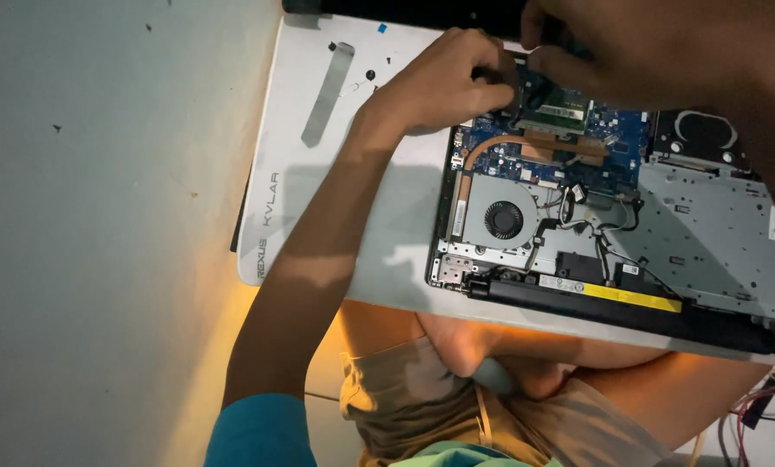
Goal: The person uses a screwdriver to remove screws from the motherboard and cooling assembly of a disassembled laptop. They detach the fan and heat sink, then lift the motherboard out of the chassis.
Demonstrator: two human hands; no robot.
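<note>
Both hands, left hand (444, 82) and right hand (578, 39), are pinched narrow on the memory module (560, 108) at the opened laptop's (707, 233) far edge, apparently mid-seating or removal; an even, careful pull or press is judged needed.

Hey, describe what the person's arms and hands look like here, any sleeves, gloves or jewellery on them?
Both hands are bare: no gloves, and no rings or watch that I can make out. The left hand has a long bare forearm ending in a short teal-blue sleeve at the upper arm. The right hand and its arm lie in dark shadow, so any sleeve there cannot be told.
</note>
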